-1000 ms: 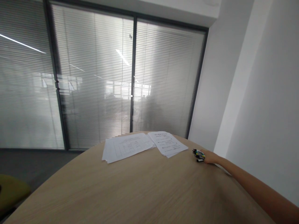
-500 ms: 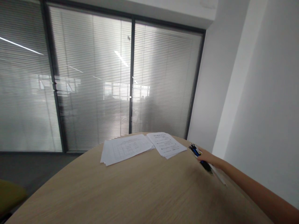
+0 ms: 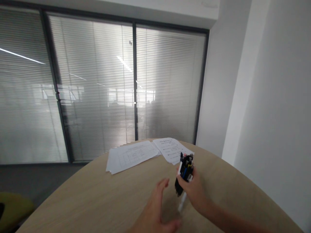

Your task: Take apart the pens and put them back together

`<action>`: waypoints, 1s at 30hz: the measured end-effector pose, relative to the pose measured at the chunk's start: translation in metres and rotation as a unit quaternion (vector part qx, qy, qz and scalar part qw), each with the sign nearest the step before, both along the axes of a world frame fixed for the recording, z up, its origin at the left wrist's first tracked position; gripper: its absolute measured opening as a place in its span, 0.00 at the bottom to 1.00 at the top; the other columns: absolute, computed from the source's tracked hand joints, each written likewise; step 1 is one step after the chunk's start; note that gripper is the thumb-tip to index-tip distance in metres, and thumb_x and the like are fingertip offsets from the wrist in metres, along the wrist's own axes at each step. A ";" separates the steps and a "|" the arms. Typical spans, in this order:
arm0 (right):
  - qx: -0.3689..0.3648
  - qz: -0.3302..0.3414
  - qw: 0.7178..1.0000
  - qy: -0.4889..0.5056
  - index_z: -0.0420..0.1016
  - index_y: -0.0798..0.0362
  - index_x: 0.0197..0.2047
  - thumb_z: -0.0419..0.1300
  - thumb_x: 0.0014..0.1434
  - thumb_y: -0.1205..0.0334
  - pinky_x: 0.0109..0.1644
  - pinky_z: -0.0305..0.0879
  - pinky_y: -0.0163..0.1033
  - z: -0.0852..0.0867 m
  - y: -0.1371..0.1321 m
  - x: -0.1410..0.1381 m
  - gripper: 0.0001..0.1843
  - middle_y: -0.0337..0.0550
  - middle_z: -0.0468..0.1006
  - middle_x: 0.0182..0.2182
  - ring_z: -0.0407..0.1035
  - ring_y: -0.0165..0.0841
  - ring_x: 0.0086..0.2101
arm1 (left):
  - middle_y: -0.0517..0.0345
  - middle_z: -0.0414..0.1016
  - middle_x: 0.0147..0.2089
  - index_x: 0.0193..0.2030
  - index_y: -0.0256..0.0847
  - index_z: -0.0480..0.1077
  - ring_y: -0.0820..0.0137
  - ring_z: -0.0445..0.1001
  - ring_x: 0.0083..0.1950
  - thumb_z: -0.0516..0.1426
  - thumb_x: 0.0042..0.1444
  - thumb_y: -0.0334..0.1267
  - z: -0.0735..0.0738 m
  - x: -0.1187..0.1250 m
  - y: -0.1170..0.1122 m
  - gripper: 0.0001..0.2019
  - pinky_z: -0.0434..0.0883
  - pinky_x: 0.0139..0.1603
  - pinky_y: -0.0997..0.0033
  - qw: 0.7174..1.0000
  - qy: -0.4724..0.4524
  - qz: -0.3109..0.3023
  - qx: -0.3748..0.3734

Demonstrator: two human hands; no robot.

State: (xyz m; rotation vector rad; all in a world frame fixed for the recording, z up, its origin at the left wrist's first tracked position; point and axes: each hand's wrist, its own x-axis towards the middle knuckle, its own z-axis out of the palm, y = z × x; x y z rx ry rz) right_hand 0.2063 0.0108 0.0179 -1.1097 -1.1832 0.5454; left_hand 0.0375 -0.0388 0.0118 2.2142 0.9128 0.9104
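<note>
My right hand (image 3: 194, 191) is shut around a thick bundle of pens (image 3: 185, 171), mostly black with some blue and white barrels, held upright and slightly tilted above the light wooden table (image 3: 80, 191). My left hand (image 3: 155, 207) hangs just left of the bundle, open with its fingers apart, and holds nothing. Whether either hand touches the tabletop is hard to tell. Two stacks of printed paper, one a table-filled sheet (image 3: 131, 157) and one a text sheet (image 3: 172, 149), lie at the far edge, beyond the bundle.
The rounded table edge curves away on both sides. Behind it stands a glass partition with closed slatted blinds (image 3: 97, 87). A white wall (image 3: 274, 113) rises on the right, and an olive chair (image 3: 12, 207) sits on grey carpet at lower left.
My right hand has moved from the table's far right edge to the middle foreground, carrying the pen bundle. My left hand has come into view. My head has turned slightly.
</note>
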 end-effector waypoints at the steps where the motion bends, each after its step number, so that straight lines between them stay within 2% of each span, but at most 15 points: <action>1: -0.002 0.003 1.000 0.008 0.60 0.49 0.39 0.59 0.38 0.59 0.36 0.67 0.43 0.000 -0.006 -0.006 0.22 0.40 0.74 0.31 0.70 0.38 0.31 | 0.47 0.46 0.62 0.60 0.41 0.41 0.54 0.49 0.60 0.62 0.38 0.34 0.007 0.007 0.011 0.44 0.51 0.58 0.52 0.999 -0.032 0.014 0.007; 3: -0.003 0.025 1.000 0.015 0.59 0.50 0.40 0.58 0.39 0.59 0.36 0.68 0.43 0.001 -0.016 -0.015 0.22 0.42 0.74 0.31 0.71 0.38 0.31 | 0.47 0.43 0.63 0.61 0.40 0.40 0.55 0.46 0.62 0.60 0.39 0.34 0.021 0.019 0.022 0.43 0.48 0.59 0.53 0.997 -0.079 0.006 0.001; 7: 0.027 0.071 0.997 0.009 0.60 0.52 0.41 0.57 0.40 0.63 0.34 0.68 0.39 0.007 -0.026 -0.026 0.21 0.43 0.74 0.31 0.71 0.36 0.30 | 0.47 0.48 0.62 0.61 0.41 0.40 0.54 0.48 0.61 0.62 0.36 0.34 0.040 0.037 0.019 0.47 0.50 0.60 0.56 0.984 -0.150 -0.048 -0.078; 9: 0.063 0.103 0.993 -0.014 0.60 0.52 0.42 0.57 0.40 0.65 0.36 0.68 0.39 0.012 -0.026 -0.029 0.22 0.44 0.74 0.34 0.70 0.36 0.34 | 0.47 0.50 0.62 0.61 0.41 0.41 0.55 0.51 0.61 0.61 0.38 0.35 0.042 0.042 0.018 0.44 0.51 0.59 0.57 0.975 -0.194 -0.042 -0.098; 12: 0.107 0.125 0.985 -0.051 0.58 0.51 0.47 0.56 0.44 0.66 0.43 0.64 0.40 0.018 -0.024 -0.032 0.24 0.46 0.71 0.41 0.67 0.37 0.40 | 0.48 0.54 0.60 0.59 0.39 0.43 0.58 0.53 0.60 0.58 0.44 0.37 0.041 0.044 0.024 0.38 0.51 0.60 0.57 0.966 -0.238 -0.001 -0.098; 15: 0.110 0.116 0.986 -0.058 0.57 0.51 0.48 0.55 0.45 0.67 0.46 0.62 0.41 0.019 -0.022 -0.037 0.24 0.46 0.70 0.42 0.66 0.36 0.43 | 0.49 0.57 0.59 0.57 0.38 0.47 0.60 0.52 0.60 0.57 0.45 0.35 0.042 0.042 0.029 0.33 0.51 0.60 0.59 0.964 -0.250 0.020 -0.083; 18: 0.093 0.122 0.988 -0.032 0.54 0.51 0.49 0.55 0.45 0.66 0.47 0.62 0.40 0.012 -0.022 -0.043 0.27 0.48 0.69 0.43 0.66 0.35 0.43 | 0.50 0.61 0.56 0.55 0.39 0.52 0.59 0.54 0.59 0.57 0.45 0.35 0.044 0.038 0.030 0.29 0.52 0.59 0.59 0.967 -0.240 0.012 -0.081; 21: 0.059 0.120 0.991 -0.018 0.51 0.52 0.51 0.56 0.42 0.66 0.47 0.62 0.40 -0.001 -0.024 -0.046 0.31 0.50 0.68 0.46 0.66 0.37 0.43 | 0.51 0.63 0.55 0.55 0.40 0.53 0.60 0.57 0.57 0.57 0.45 0.35 0.038 0.034 0.034 0.29 0.53 0.58 0.59 0.966 -0.237 -0.006 -0.102; 24: 0.017 0.104 0.994 -0.024 0.51 0.54 0.51 0.56 0.39 0.67 0.48 0.62 0.41 -0.014 -0.026 -0.047 0.33 0.52 0.67 0.47 0.65 0.38 0.45 | 0.48 0.62 0.55 0.54 0.38 0.54 0.59 0.59 0.56 0.58 0.44 0.38 0.024 0.031 0.039 0.29 0.54 0.58 0.58 0.958 -0.248 -0.032 -0.141; 27: -0.008 0.120 0.992 -0.028 0.53 0.54 0.51 0.56 0.40 0.67 0.47 0.63 0.40 -0.023 -0.028 -0.047 0.32 0.51 0.70 0.45 0.67 0.38 0.44 | 0.46 0.60 0.56 0.54 0.37 0.53 0.57 0.57 0.57 0.58 0.42 0.44 0.009 0.029 0.041 0.32 0.52 0.58 0.57 0.951 -0.265 -0.031 -0.155; 30: -0.014 0.137 0.990 -0.021 0.55 0.54 0.51 0.56 0.40 0.65 0.45 0.64 0.39 -0.029 -0.029 -0.047 0.32 0.50 0.70 0.45 0.67 0.39 0.43 | 0.44 0.61 0.55 0.56 0.38 0.51 0.54 0.59 0.56 0.60 0.38 0.52 0.001 0.029 0.038 0.39 0.54 0.57 0.55 0.946 -0.286 -0.048 -0.142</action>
